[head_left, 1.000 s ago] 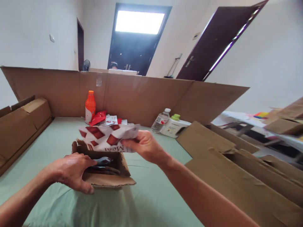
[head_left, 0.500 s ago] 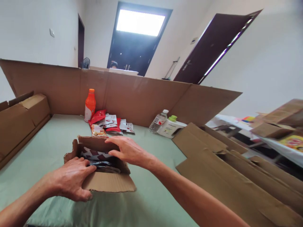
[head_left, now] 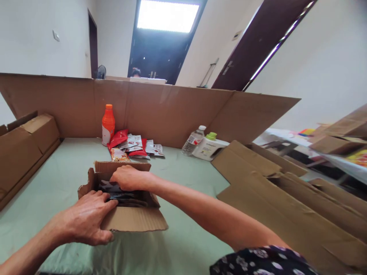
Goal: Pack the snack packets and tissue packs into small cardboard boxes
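Observation:
A small cardboard box [head_left: 137,218] stands with its flaps up on the green cloth in front of me. Several flat packets [head_left: 126,196] lie inside it, dark in the shade. My left hand [head_left: 86,219] grips the box's near left side, fingers over the rim and thumb outside along the front flap. From the right, my right hand [head_left: 129,178] reaches into the box with its fingers curled down over the packets. Its fingertips are hidden, so whatever they pinch does not show.
Behind the box lie red and white snack packets [head_left: 133,145] beside an orange bottle [head_left: 108,126]. A clear water bottle [head_left: 193,141] and a white jug with a green cap [head_left: 208,148] lean to the right. Folded cardboard [head_left: 275,198], a cardboard screen [head_left: 163,110] and a long box [head_left: 25,152] surround the green cloth [head_left: 183,244].
My right hand has moved left and down, from above the box's right rim into the box, and its fingers have curled. My left hand stays on the box.

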A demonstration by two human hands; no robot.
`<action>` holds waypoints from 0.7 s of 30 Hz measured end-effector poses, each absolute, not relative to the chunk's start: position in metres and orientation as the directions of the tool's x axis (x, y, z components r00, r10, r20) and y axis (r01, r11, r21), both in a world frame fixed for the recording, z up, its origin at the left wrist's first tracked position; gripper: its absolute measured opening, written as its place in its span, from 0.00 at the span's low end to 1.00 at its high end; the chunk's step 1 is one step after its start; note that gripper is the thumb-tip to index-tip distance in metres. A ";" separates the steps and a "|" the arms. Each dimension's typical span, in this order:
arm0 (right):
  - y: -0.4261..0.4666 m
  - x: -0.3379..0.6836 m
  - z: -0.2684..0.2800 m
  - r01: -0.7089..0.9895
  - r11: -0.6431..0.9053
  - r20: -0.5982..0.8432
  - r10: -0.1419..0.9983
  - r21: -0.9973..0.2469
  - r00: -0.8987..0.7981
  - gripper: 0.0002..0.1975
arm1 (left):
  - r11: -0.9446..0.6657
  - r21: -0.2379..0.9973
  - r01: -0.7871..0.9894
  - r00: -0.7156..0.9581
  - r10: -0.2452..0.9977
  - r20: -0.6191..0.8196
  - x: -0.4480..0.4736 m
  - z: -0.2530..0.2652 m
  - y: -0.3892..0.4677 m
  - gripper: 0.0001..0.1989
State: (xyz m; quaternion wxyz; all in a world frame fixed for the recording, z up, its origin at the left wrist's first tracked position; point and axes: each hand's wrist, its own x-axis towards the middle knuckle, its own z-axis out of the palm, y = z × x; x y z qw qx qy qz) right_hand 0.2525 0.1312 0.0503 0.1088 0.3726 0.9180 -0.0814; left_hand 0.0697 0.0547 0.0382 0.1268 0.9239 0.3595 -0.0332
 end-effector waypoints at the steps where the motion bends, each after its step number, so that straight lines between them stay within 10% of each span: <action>1: 0.134 0.251 0.048 0.687 0.722 -0.272 0.648 -0.076 -0.711 0.14 | -0.701 0.213 0.681 0.733 0.657 -0.178 0.070 0.039 0.055 0.24; 8: 0.139 0.251 0.035 0.657 0.733 -0.312 0.591 -0.176 -0.744 0.18 | -0.721 0.219 0.657 0.753 0.641 -0.148 0.068 0.039 0.050 0.27; 14: 0.093 0.327 0.052 0.589 0.695 0.316 0.716 -0.412 -0.623 0.18 | -0.686 0.272 0.675 0.522 0.704 0.481 0.014 0.021 0.024 0.29; 21: 0.061 0.382 0.011 0.599 0.575 0.426 0.818 -0.558 -0.388 0.15 | -0.480 0.503 0.719 0.258 0.856 0.448 0.007 -0.030 0.024 0.33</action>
